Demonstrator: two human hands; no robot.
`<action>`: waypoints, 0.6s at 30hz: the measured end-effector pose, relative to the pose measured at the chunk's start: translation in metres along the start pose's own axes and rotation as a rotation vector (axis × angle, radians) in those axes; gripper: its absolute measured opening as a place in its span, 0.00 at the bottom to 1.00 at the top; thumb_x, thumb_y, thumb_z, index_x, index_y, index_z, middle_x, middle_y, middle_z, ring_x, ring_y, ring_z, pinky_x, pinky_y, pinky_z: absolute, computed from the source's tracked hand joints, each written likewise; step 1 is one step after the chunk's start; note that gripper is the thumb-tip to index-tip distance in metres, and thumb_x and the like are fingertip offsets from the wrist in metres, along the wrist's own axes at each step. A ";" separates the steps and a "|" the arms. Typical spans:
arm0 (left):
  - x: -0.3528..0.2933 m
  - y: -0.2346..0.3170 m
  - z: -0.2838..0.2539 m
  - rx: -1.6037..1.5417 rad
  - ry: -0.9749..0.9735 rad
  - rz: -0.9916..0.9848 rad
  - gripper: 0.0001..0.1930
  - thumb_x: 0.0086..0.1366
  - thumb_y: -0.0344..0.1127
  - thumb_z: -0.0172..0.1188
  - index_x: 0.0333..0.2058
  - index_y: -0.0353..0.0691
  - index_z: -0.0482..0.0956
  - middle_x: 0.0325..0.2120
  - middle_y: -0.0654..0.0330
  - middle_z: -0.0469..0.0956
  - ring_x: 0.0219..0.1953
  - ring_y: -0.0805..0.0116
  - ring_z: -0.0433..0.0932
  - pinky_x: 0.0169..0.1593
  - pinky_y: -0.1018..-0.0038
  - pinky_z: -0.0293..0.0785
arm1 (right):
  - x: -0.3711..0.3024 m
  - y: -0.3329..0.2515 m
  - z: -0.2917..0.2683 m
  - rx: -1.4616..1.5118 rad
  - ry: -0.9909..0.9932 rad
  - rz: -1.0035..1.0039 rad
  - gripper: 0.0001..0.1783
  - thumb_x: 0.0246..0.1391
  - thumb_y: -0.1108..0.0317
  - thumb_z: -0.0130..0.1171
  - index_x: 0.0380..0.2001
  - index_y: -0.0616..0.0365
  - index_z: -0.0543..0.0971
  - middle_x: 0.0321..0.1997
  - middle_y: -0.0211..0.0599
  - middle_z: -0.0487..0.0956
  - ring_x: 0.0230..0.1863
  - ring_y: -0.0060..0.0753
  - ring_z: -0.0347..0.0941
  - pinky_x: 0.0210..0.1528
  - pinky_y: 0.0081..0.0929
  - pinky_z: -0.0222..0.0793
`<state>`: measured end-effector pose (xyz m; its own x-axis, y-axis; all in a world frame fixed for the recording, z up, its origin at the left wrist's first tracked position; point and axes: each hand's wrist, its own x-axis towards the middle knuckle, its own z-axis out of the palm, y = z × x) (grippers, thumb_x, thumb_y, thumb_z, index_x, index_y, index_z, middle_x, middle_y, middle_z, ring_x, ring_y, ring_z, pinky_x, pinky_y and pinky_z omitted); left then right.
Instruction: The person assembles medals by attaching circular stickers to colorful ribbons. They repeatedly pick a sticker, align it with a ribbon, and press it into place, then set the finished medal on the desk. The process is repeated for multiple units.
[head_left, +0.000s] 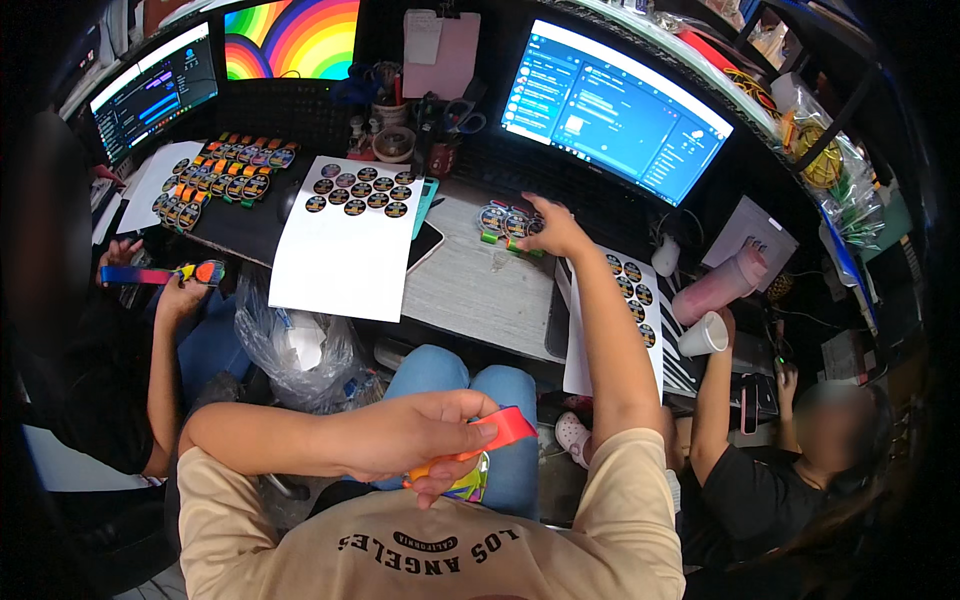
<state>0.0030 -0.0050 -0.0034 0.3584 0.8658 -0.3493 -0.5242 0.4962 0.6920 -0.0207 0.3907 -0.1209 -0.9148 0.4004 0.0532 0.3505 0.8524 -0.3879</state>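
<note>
Tho in L grip (430, 430), ribbon (516, 426) partly past thumb (482, 433).

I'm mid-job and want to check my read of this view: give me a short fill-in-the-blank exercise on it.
1. The person's ____ hand holds the orange-red ribbon.
2. The right hand is at the round medals on the ____-coloured desk.
3. The co-worker at the right holds a white ____.
4. The screen with rainbow arcs stands to the ____ of the large blue screen.

Missing words: left; gray; cup; left.
</note>
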 end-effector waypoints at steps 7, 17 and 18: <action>0.003 0.003 -0.002 0.009 0.021 -0.008 0.16 0.73 0.44 0.46 0.48 0.36 0.63 0.16 0.66 0.63 0.15 0.78 0.63 0.20 0.77 0.70 | -0.015 0.023 -0.005 0.048 -0.010 0.025 0.56 0.27 0.60 0.79 0.64 0.54 0.64 0.61 0.51 0.71 0.61 0.49 0.68 0.63 0.35 0.62; 0.005 0.003 -0.003 0.011 -0.013 0.007 0.16 0.73 0.44 0.46 0.48 0.36 0.62 0.16 0.66 0.64 0.15 0.78 0.63 0.20 0.78 0.71 | -0.015 0.018 0.001 0.058 0.070 -0.010 0.52 0.30 0.60 0.77 0.62 0.57 0.66 0.60 0.50 0.72 0.62 0.48 0.67 0.63 0.34 0.62; 0.006 0.003 -0.003 0.011 -0.016 0.010 0.16 0.74 0.45 0.46 0.48 0.36 0.62 0.16 0.66 0.64 0.15 0.78 0.63 0.20 0.78 0.71 | -0.015 0.018 0.001 0.050 0.071 -0.008 0.52 0.30 0.61 0.77 0.62 0.57 0.66 0.60 0.50 0.72 0.62 0.48 0.68 0.63 0.34 0.63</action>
<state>0.0007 0.0016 -0.0052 0.3655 0.8694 -0.3325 -0.5192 0.4869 0.7024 -0.0010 0.4000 -0.1299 -0.9006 0.4176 0.1208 0.3308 0.8385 -0.4330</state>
